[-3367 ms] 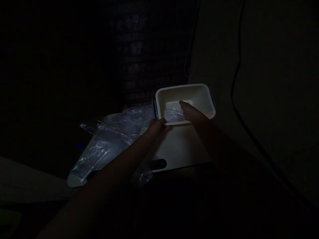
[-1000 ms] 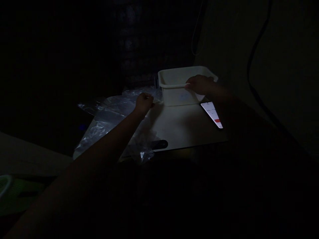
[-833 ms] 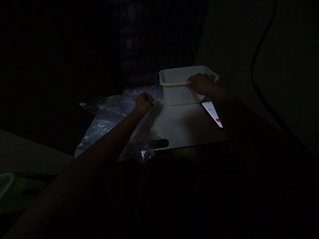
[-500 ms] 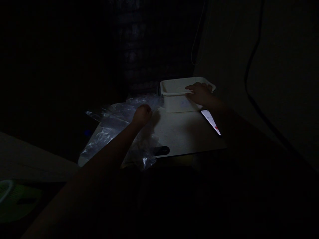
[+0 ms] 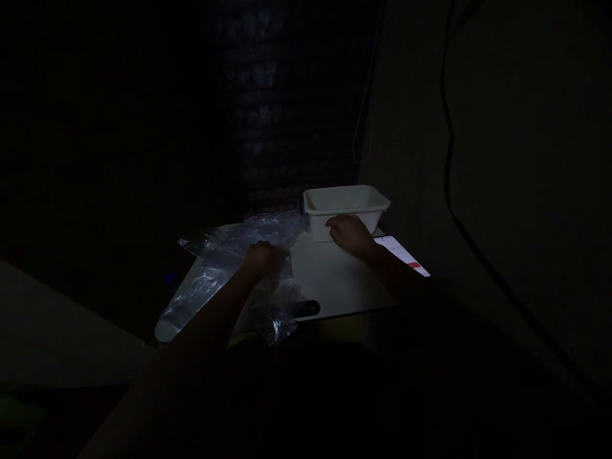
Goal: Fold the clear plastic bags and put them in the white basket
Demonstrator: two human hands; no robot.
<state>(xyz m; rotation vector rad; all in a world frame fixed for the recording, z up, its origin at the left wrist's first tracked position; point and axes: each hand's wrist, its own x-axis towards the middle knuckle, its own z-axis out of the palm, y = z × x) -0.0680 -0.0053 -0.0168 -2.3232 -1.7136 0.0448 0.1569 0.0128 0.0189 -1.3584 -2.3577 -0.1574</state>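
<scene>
My left hand (image 5: 261,258) rests on crumpled clear plastic bags (image 5: 210,274) at the left of a white board (image 5: 335,277). Its fingers are curled; the dark hides what they may hold. In front of a white rectangular tub (image 5: 344,199) is my right hand (image 5: 350,233), fingers bent and closed together. Whether it pinches anything is too dark to tell. The tub stands at the back of the board, and its visible inside shows no contents.
A phone with a lit screen (image 5: 402,255) lies at the board's right side. The board has a dark handle slot (image 5: 306,308) at its front edge. A black cable (image 5: 449,159) hangs along the right wall. Behind is a dark, brick-like surface.
My right hand has come off the tub's rim and moved down and left, its fingers drawn together. My left hand remains on the bags. The view has tilted, so the scene sits lower.
</scene>
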